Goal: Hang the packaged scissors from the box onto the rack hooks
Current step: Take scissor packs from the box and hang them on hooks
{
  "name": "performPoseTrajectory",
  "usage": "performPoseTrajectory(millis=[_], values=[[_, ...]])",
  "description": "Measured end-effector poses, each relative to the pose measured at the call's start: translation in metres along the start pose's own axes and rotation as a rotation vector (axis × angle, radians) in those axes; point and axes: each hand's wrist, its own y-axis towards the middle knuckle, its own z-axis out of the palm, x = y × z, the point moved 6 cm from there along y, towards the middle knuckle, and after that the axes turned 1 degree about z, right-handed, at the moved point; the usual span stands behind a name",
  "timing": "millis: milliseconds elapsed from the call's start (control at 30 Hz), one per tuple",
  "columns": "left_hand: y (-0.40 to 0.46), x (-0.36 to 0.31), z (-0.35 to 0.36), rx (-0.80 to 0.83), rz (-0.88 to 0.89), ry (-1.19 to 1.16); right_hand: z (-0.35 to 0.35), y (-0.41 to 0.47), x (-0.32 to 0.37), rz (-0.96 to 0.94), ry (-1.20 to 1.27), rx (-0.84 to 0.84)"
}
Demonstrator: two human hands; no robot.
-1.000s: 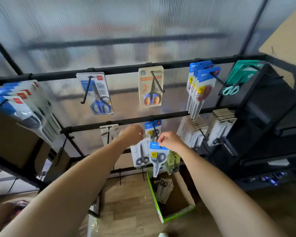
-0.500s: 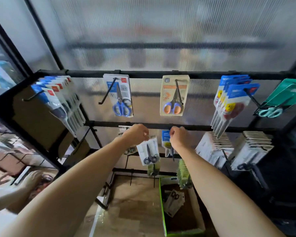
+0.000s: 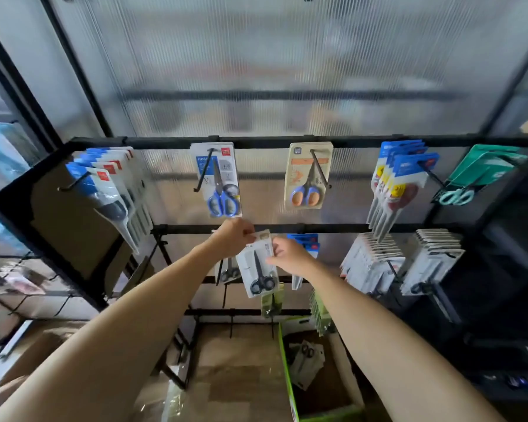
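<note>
Both hands now on one pack, off middle bar. Left hand pinches top, right hand pinches side. Line hole with hook, push straight on.

A single wide-angle view, worn on the person's head, looks forward and steeply down along both forearms. It faces the rack square on, close enough that the two hands meet near frame centre, just under the middle bar. The ribbed panel behind the rack fills the top half. The floor and the box sit at the bottom edge, almost beneath the camera. Straight bars bow toward the edges from the lens. No second view shares the scene.
</note>
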Motion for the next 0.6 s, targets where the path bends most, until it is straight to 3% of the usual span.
performPoseTrajectory(millis=[333, 600], values=[[-0.019, -0.001, -0.025, -0.058, -0.022, -0.187, 0.002, -0.039, -0.001, 0.134, 0.121, -0.282], [-0.042, 0.013, 0.0, 0.181, -0.037, -0.211, -0.01, -0.083, 0.006, 0.241, 0.77, -0.488]])
